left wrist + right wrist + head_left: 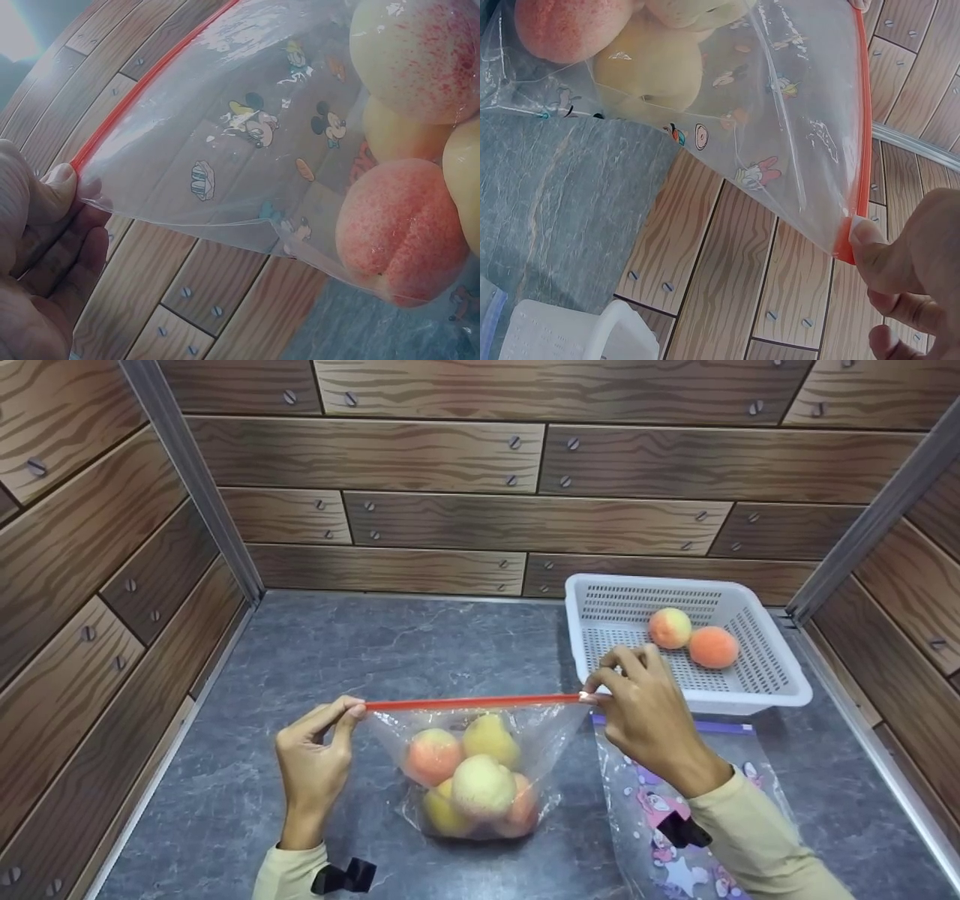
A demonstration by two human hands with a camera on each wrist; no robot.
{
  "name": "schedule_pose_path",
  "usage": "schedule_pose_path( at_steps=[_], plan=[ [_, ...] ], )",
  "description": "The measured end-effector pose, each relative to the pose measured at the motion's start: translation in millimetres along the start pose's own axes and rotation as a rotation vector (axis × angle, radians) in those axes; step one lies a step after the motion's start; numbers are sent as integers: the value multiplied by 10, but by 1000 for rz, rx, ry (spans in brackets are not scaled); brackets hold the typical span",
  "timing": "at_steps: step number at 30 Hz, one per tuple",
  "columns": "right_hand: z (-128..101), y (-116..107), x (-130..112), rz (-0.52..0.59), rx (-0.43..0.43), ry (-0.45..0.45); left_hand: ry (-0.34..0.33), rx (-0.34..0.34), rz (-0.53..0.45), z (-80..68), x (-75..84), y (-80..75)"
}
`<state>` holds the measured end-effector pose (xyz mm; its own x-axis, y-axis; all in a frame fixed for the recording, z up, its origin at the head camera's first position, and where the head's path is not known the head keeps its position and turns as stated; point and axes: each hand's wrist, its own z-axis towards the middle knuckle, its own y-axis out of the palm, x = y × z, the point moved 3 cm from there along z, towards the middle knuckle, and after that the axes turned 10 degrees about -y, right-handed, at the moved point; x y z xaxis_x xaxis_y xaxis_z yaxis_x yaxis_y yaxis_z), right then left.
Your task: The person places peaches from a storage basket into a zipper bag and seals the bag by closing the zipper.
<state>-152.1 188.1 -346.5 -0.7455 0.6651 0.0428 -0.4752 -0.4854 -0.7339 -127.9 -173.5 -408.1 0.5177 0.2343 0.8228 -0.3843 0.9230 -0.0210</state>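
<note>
From the head view, a clear zip bag (551, 735) hangs from its red strip (472, 703) over the counter (412, 645), with five peaches (484, 786) visible through the film. At the bag's left top corner the left hand (315, 757) pinches the strip's end between thumb and fingers; at its right top corner the right hand (649, 727) pinches the other end, so the strip runs taut between them. Right of the bag and farther back stands a white basket (739, 701) holding two loose peaches (714, 647). A second bag (675, 877), with a purple strip, lies flat to the bag's right, partly under the right forearm.

The left wrist view brings out what the head view barely shows: small cartoon figures (259, 124) printed on the bag's film. The left thumb presses on the strip's end, the lower fingers loosely bent beneath the bag's corner.

In the right wrist view, a small white piece (854, 227) shows by the right thumb at the bag's corner, and more prints appear. Whether the strip is sealed, I cannot tell.
</note>
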Motion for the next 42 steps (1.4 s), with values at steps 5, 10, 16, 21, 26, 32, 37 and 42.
schedule_pose_path(
  at_steps=[5,10,16,21,26,32,37,42],
  plan=[
    [-20,-11,2,-1,14,-10,-4,-5,-7,7,-16,8],
    [-41,-27,11,-1,9,-9,14,-5,-29,8,11,44],
    [2,-64,41,-5,-137,15,66,-38,-22,26,73,111],
    [177,-59,37,66,-296,24,87,-39,12,49,86,136],
    [526,88,-88,170,-306,-54,78,-46,15,71,48,127],
    [889,559,-221,270,-441,-154,65,-36,15,64,0,64],
    [947,802,-222,352,-512,-163,55,-41,19,45,-16,55],
    [1013,740,-281,352,-496,-138,12,-11,-20,84,-39,17]
  ],
)
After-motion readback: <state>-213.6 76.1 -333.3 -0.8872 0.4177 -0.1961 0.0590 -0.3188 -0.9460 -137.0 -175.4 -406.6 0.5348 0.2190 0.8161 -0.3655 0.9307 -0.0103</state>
